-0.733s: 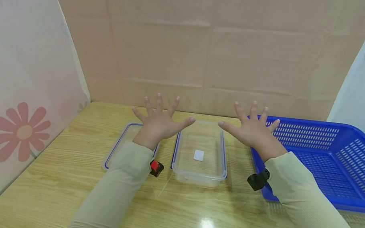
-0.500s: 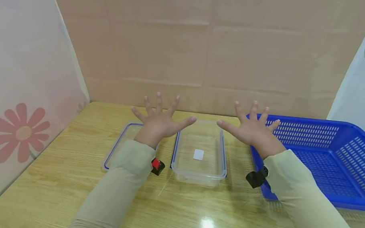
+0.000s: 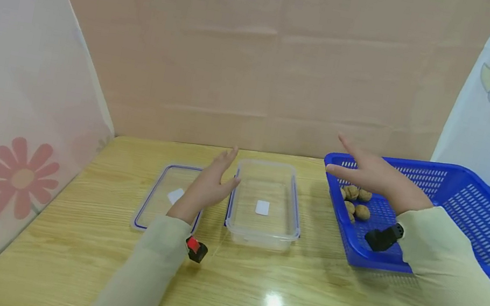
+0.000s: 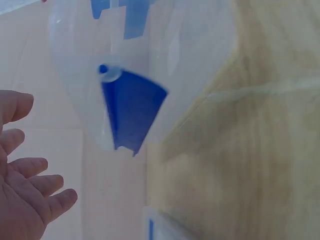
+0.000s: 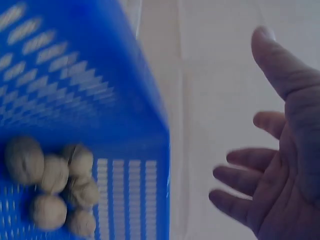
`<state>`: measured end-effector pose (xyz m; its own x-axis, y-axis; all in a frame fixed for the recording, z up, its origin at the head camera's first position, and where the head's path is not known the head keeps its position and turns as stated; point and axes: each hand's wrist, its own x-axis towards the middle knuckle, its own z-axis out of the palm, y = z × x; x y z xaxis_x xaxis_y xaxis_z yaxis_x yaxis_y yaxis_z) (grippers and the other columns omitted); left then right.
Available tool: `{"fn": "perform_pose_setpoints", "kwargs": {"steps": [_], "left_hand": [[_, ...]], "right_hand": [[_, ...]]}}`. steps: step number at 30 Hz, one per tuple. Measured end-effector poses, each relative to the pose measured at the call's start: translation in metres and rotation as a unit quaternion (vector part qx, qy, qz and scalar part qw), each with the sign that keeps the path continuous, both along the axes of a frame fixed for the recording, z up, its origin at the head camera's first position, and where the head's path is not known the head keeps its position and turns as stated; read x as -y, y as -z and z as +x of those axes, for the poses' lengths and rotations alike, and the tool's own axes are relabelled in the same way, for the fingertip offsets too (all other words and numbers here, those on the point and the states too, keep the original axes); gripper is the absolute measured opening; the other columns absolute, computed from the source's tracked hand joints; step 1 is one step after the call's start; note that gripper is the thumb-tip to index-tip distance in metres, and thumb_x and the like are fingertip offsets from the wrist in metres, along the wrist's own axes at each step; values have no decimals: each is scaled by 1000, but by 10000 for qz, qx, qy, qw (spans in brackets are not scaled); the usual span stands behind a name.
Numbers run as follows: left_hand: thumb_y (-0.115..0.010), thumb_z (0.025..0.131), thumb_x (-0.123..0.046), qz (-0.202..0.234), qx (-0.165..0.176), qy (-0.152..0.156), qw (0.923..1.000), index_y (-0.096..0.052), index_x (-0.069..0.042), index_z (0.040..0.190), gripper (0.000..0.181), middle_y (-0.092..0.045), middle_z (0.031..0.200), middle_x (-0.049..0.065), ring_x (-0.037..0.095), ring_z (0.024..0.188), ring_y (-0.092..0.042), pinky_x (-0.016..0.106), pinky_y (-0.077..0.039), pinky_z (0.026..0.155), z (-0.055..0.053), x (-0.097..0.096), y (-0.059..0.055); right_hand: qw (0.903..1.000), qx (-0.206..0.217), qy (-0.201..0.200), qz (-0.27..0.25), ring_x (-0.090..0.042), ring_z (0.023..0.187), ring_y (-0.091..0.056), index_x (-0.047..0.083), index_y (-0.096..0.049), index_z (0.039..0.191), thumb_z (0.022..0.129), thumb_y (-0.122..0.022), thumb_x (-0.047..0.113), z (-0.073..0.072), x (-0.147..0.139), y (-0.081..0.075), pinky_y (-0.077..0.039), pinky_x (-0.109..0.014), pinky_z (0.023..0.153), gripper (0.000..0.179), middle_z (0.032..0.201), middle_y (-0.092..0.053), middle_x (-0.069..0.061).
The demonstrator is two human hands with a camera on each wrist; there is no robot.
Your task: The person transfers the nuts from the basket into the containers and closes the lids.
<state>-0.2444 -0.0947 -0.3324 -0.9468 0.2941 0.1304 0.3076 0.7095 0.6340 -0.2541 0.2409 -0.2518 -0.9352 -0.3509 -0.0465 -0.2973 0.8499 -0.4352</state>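
Observation:
My left hand [image 3: 209, 188] hovers over the right part of a clear, blue-edged lid [image 3: 163, 188], holding nothing. Its fingers are extended and the thumb stands apart, as the left wrist view also shows. To its right is a clear plastic food container [image 3: 264, 232], lid off, with a blue latch [image 4: 132, 110] hanging at its side. My right hand [image 3: 371, 172], fingers straight and thumb spread, is above the left side of a blue plastic basket [image 3: 455, 271]. Several walnuts [image 3: 362, 212] lie in the basket's left end, below that hand and not touched by it.
A white label [image 3: 262, 208] shows in the container, and another white patch [image 3: 175, 195] on the lid. All stand on a wooden table [image 3: 219, 296]. A tan backdrop [image 3: 262, 57] rises behind, and printed cloth panels [image 3: 40, 84] flank the sides.
My right hand has moved right over the basket, and walnuts now show there. My left hand has shifted slightly down and turned, its fingers less spread in the head view.

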Motion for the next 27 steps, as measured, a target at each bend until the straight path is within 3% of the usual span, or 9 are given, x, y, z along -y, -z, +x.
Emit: {"fn": "perform_pose_setpoints", "kwargs": {"steps": [4,9,16,19,27], "left_hand": [[-48,96,-29,479,-31,35,9988,-8,-29,150,67,-9,156,5,31,141,-13,52,-18,112,4,1,17],[-49,96,-25,873,10,-7,9962,-11,-29,150,66,-13,155,2,29,141,-15,50,-17,113,8,-3,33],[-51,95,-21,1316,-132,-74,9912,-20,-19,149,62,-21,153,8,32,139,-21,48,-27,110,11,-13,49],[-51,95,-18,1489,-30,-153,9887,-24,-18,148,60,-23,153,7,31,138,-24,46,-32,107,12,-17,52],[-51,94,-12,1932,286,-238,9804,-28,-13,147,58,-20,152,14,30,138,-23,43,-31,107,17,-24,56]], "right_hand": [[9995,-130,-206,222,-47,130,-29,16,-10,151,85,-61,49,-2,-25,7,-26,-65,101,89,149,-25,-23],[9984,276,-469,122,-46,125,-39,0,-34,142,78,-72,38,-8,-51,19,-35,-59,98,83,137,-41,-28],[9911,1142,-512,-452,-43,121,-46,-7,-45,132,76,-75,27,-18,-73,30,-42,-52,96,72,131,-49,-27],[9874,1406,-522,-513,-43,118,-49,-9,-49,127,77,-75,21,-22,-80,35,-45,-49,94,64,127,-52,-28],[9803,1843,-449,-553,-42,114,-52,-14,-54,119,75,-76,11,-29,-99,56,-50,-42,90,55,121,-56,-29]]}}
